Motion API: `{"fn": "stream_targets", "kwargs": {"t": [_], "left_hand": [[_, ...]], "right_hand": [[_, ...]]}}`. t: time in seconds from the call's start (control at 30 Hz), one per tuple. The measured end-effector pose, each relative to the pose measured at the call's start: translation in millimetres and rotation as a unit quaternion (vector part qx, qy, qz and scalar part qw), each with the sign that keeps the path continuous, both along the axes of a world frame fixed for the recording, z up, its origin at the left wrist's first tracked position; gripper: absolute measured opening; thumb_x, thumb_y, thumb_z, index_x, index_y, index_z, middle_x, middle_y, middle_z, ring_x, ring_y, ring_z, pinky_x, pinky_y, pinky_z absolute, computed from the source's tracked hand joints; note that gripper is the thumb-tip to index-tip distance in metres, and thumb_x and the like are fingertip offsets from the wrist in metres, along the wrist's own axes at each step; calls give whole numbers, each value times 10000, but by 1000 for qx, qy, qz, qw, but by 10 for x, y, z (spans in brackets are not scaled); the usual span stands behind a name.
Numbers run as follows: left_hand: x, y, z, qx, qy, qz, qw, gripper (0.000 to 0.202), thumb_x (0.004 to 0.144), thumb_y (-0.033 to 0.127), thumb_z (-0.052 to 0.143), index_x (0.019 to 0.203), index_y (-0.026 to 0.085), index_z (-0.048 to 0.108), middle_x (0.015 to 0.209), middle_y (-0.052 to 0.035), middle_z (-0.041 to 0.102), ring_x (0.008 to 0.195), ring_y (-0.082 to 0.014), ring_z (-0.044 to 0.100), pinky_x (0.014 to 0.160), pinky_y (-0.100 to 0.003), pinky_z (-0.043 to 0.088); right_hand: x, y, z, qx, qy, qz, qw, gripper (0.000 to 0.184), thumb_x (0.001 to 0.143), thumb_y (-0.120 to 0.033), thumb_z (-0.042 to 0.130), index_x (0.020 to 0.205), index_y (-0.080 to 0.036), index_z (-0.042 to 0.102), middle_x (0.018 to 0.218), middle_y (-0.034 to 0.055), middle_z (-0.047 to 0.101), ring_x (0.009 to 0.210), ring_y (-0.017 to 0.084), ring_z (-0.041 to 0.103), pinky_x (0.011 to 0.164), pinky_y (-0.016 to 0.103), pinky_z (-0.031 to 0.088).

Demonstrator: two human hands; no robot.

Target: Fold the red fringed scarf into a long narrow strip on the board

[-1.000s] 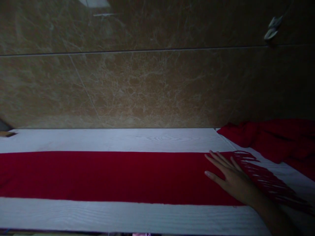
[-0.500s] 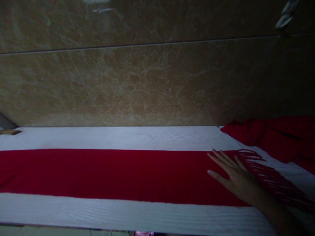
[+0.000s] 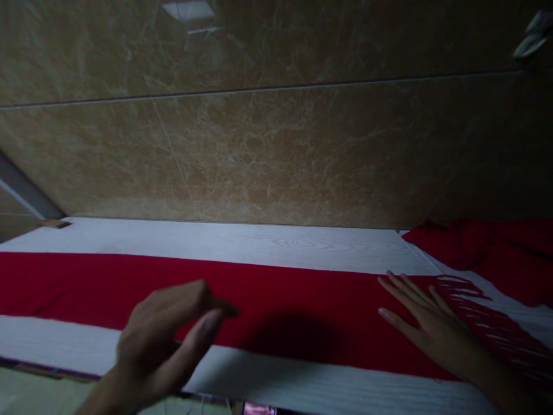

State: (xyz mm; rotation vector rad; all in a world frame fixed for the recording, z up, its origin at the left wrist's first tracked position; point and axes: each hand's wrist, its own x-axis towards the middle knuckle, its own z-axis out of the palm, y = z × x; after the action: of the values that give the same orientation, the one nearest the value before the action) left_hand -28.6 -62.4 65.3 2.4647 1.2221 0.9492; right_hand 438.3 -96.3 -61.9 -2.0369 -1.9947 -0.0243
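Pressing the scarf (image 3: 259,300) flat with the open right hand (image 3: 432,328), while the loose-fingered left hand (image 3: 173,334) hovers above, could ruck it across the desk (image 3: 259,242) if dragged

The head view is dim and underexposed overall. Light falls mainly on the central brown marbled wall tiles (image 3: 268,155) and the white wood-grain tabletop (image 3: 276,245); corners fall off into darkness, strongest at right. A pale glare patch (image 3: 188,10) reflects on the upper wall. The raised left hand (image 3: 168,334) is motion-blurred and casts a soft shadow (image 3: 294,340) on the long red scarf (image 3: 280,300).
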Motion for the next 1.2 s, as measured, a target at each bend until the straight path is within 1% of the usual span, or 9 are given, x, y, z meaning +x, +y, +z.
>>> {"fn": "stream_targets", "kwargs": {"t": [0.1, 0.17, 0.3, 0.43, 0.6, 0.8, 0.93, 1.07, 1.2], "left_hand": [[350, 474, 329, 3, -60, -41, 997, 406, 989, 501, 487, 916, 205, 755, 753, -26, 695, 686, -161, 637, 612, -241, 518], [577, 770, 390, -22, -37, -69, 997, 379, 983, 478, 509, 1007, 186, 751, 884, -45, 730, 790, -171, 657, 633, -231, 504], [838, 1234, 137, -42, 89, -147, 984, 353, 1000, 422, 494, 1151, 196, 720, 1123, -79, 722, 980, -199, 659, 838, -288, 518], [836, 1505, -248, -48, 139, -152, 977, 356, 993, 364, 473, 1206, 175, 687, 1193, -118, 689, 1062, -232, 642, 966, -354, 493], [670, 1626, -444, -75, 141, -111, 981, 418, 996, 424, 446, 1225, 168, 685, 1200, -131, 667, 1049, -234, 638, 925, -335, 492], [517, 1701, -399, -128, 170, -92, 973, 472, 947, 559, 482, 1162, 209, 713, 1102, -95, 705, 849, -199, 643, 746, -282, 465], [441, 1732, -397, -173, 175, -77, 966, 502, 917, 627, 463, 981, 189, 701, 886, -72, 718, 718, -190, 607, 640, -268, 411], [405, 1743, -440, -172, 157, -71, 970, 513, 890, 683, 451, 809, 197, 596, 777, -57, 675, 664, -187, 567, 604, -274, 375], [420, 1712, -424, -185, 150, -82, 968, 540, 891, 708, 425, 785, 203, 583, 725, -38, 642, 644, -183, 535, 581, -275, 338]], "right_hand": [[-4, 8, 44, -15, -3, -11, 1000, 870, 866, -847, 383, 1543, -304, 440, 1613, 58, 389, 1504, 381, 309, 1199, 733, 204], [-15, 49, 100, -8, -6, -14, 1000, 838, 878, -829, 375, 1534, -312, 452, 1618, 52, 382, 1512, 379, 293, 1198, 740, 194], [-26, 287, 240, 18, 0, -4, 1000, 681, 942, -716, 353, 1472, -326, 526, 1597, 42, 433, 1502, 346, 333, 1198, 667, 288], [0, 608, 353, 54, 29, 14, 998, 573, 964, -603, 339, 1265, -243, 667, 1362, 118, 657, 1270, 325, 600, 1111, 556, 450], [49, 736, 384, 112, 49, 21, 992, 432, 979, -522, 349, 949, -246, 680, 1015, 108, 718, 972, 294, 676, 934, 486, 527], [36, 677, 369, 117, 30, 27, 992, 371, 998, -487, 370, 875, -255, 632, 914, 85, 697, 871, 265, 648, 815, 412, 486], [-20, 663, 397, 98, 23, 21, 995, 416, 1017, -502, 333, 742, -261, 535, 787, 61, 637, 774, 247, 597, 741, 383, 435], [-38, 650, 425, 90, 29, 12, 996, 489, 1019, -578, 294, 670, -266, 434, 777, 58, 588, 759, 238, 568, 741, 371, 411], [-35, 626, 431, 77, 55, -1, 996, 489, 1019, -613, 254, 699, -272, 395, 736, 34, 574, 696, 213, 550, 674, 330, 389]]}}
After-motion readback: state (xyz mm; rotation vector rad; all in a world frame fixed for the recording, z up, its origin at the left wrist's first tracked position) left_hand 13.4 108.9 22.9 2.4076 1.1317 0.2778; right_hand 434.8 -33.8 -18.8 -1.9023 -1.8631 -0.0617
